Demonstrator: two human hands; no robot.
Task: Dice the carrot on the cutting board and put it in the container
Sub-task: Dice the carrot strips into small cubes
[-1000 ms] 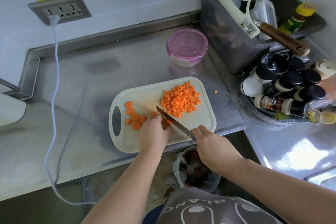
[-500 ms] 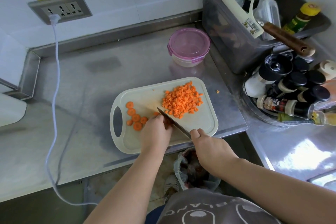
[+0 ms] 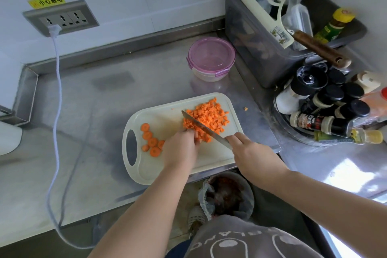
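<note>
A white cutting board [image 3: 167, 115] lies on the steel counter. A heap of diced carrot [image 3: 211, 116] covers its far right part. Several round carrot slices [image 3: 151, 139] lie at its left, near the handle hole. My right hand [image 3: 249, 153] grips a knife [image 3: 201, 125] whose blade slants across the near edge of the heap. My left hand [image 3: 181, 150] rests on the board with its fingers curled against the carrot beside the blade. A round container with a pink lid [image 3: 210, 58] stands closed behind the board.
A grey bin [image 3: 251, 48] with a squeegee and bottles stands at the back right. Spice bottles [image 3: 326, 102] crowd a bowl on the right. One carrot cube [image 3: 245, 108] lies off the board. A white cable [image 3: 54, 94] hangs from the wall socket. A lined waste bin [image 3: 226, 195] sits below the counter edge.
The knife has shifted right and away from me, from the board's middle onto the near edge of the diced heap. My left hand followed it.
</note>
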